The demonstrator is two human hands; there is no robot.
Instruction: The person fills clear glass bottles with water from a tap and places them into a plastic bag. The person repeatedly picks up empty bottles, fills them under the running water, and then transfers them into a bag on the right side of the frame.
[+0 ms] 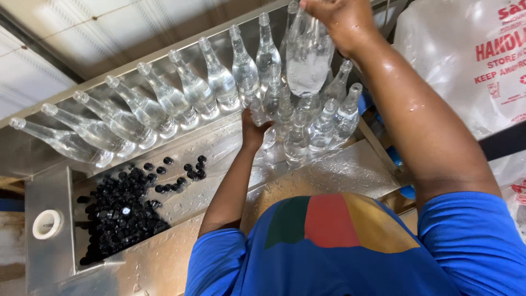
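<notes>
Wet steel tabletop [339,175], black caps [118,214] heaped at left, row of clear bottles [164,104] behind. Left hand [253,131] among clustered bottles [307,129], grip hidden, cannot tell. Right hand [342,22] closed around raised bottle [308,57].

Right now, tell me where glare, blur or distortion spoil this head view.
Head view: wide-lens distortion fans the row of clear bottles outward; glare whitens the wet steel counter; the bottle in the right hand looks slightly smeared; the left hand is shaded among clustered bottles; the black caps stay sharp.
</notes>
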